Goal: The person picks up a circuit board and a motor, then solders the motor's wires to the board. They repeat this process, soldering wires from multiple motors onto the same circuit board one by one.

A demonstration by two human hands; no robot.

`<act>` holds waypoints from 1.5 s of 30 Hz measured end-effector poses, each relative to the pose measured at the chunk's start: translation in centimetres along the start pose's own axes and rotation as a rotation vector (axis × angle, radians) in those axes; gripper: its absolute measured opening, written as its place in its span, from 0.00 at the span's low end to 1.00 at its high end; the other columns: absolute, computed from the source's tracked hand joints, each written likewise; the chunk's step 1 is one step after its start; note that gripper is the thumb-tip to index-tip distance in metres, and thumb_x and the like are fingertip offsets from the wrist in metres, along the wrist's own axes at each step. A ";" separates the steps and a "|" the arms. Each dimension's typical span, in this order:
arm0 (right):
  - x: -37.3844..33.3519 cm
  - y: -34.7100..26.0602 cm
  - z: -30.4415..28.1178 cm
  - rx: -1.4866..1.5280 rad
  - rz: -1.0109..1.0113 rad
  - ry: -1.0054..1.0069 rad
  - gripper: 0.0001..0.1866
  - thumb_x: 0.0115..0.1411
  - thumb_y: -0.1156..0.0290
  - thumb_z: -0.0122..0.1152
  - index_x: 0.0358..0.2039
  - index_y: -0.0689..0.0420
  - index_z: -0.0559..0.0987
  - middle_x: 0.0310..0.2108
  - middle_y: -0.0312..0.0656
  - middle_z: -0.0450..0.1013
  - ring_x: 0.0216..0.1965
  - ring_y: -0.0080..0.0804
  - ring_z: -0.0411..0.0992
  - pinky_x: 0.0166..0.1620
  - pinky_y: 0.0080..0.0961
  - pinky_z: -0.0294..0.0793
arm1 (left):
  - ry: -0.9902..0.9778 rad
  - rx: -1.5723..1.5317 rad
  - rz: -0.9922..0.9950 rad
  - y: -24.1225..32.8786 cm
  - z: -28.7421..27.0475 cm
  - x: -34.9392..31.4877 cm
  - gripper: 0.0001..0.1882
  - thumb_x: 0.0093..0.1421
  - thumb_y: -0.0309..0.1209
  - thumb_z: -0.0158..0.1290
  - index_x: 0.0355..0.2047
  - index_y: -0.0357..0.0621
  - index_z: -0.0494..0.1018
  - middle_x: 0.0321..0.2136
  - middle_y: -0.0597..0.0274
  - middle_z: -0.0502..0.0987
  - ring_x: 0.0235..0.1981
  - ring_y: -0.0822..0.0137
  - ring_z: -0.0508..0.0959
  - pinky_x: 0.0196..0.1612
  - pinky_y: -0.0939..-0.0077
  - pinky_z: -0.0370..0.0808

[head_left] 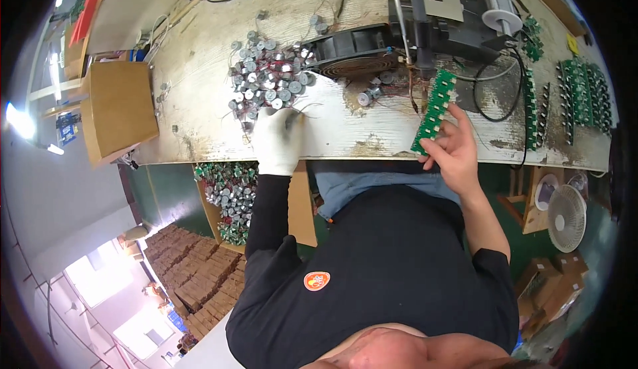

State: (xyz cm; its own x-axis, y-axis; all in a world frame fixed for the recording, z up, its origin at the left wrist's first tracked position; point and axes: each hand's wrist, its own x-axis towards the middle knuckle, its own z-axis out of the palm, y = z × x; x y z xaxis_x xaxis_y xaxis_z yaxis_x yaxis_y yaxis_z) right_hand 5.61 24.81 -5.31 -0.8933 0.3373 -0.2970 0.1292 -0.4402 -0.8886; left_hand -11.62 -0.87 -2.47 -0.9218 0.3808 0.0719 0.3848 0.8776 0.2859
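Note:
My left hand (276,141), in a white glove, is at the near side of a heap of small round metal motors (271,76) with thin red and dark wires. Its fingers are curled; whatever is in them, if anything, is hidden, though thin wires stick out beside it. Bare-fingered, my right hand (454,148) grips a long green circuit board strip (435,111) by its right edge, tilted over the table's front part. The strip's upper end is close to a soldering tip (415,105) hanging from a stand.
Behind lie a black fan (352,46), a dark soldering machine (458,30) and a solder wire spool (498,3). More green board strips (581,96) line the right. A cardboard box (119,110) stands left; below the table edge, another box holds finished-looking motors with boards (232,199).

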 end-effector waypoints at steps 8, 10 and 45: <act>0.4 0.5 -0.1 0.010 0.013 -0.034 0.38 0.55 0.84 0.59 0.62 0.57 0.51 0.38 0.49 0.68 0.24 0.28 0.74 0.22 0.18 0.72 | -0.139 -0.857 -0.166 3.0 1.3 -1.5 0.11 0.59 0.21 0.53 0.42 0.30 0.73 0.33 0.59 0.78 0.29 0.76 0.74 0.33 0.83 0.71; 0.5 0.4 0.1 -0.006 0.010 -0.019 0.37 0.54 0.87 0.57 0.61 0.60 0.52 0.40 0.50 0.70 0.23 0.28 0.73 0.21 0.18 0.72 | -0.179 -0.835 -0.113 4.1 1.4 -1.5 0.10 0.59 0.22 0.53 0.41 0.30 0.74 0.30 0.60 0.78 0.27 0.76 0.74 0.31 0.85 0.70; 0.8 -0.3 -0.3 0.083 -0.034 -0.082 0.38 0.54 0.88 0.56 0.63 0.58 0.51 0.46 0.52 0.69 0.27 0.29 0.75 0.24 0.19 0.75 | -0.600 -1.382 -0.454 12.7 4.7 -1.6 0.10 0.59 0.30 0.53 0.34 0.33 0.73 0.25 0.62 0.76 0.25 0.77 0.75 0.28 0.85 0.73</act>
State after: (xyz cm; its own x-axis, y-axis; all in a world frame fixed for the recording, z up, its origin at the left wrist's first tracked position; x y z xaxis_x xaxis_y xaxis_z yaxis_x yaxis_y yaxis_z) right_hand 5.00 25.45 -5.34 -0.9291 0.2854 -0.2350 0.0657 -0.4980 -0.8647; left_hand -5.07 11.01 -3.44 -0.6634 0.5199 -0.5382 -0.5555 0.1397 0.8197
